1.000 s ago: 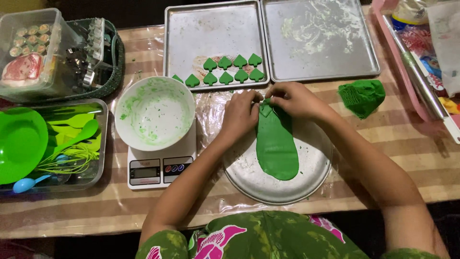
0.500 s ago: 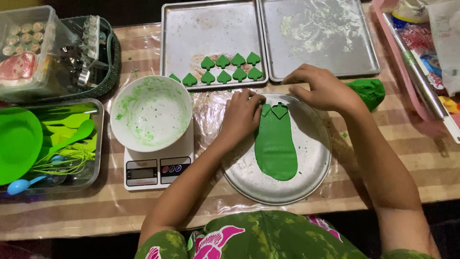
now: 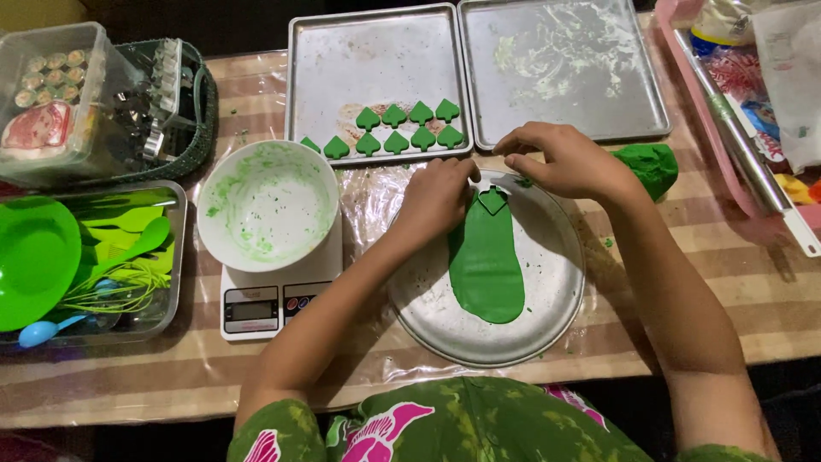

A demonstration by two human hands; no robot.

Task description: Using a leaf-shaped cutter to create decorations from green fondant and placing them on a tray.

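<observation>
Green dough sheet [image 3: 486, 265]: it lies flat on the round metal plate [image 3: 547, 325], our landmark, long and tongue-shaped. At its far end sits a small cutter [image 3: 492, 198], with a fresh spade outline pressed into the dough. Our left hand [image 3: 440, 198] rests at the far-left rim of the plate, fingers curled down against the cutter; whether they pinch it we cannot tell. Our right hand [image 3: 569, 161], half a second ago over the same spot, now sits at the plate's far-right edge, fingers loosely together, holding nothing we can see. We read this as one cut pressed and the right hand released. Beyond the plate, a baking tray [image 3: 342, 77] holds cut spade shapes [image 3: 409, 127] in rows. A spare dough lump [image 3: 648, 167] lies right of the plate; a smeared white bowl [image 3: 268, 205] on a scale [image 3: 256, 308] stands to its left.
</observation>
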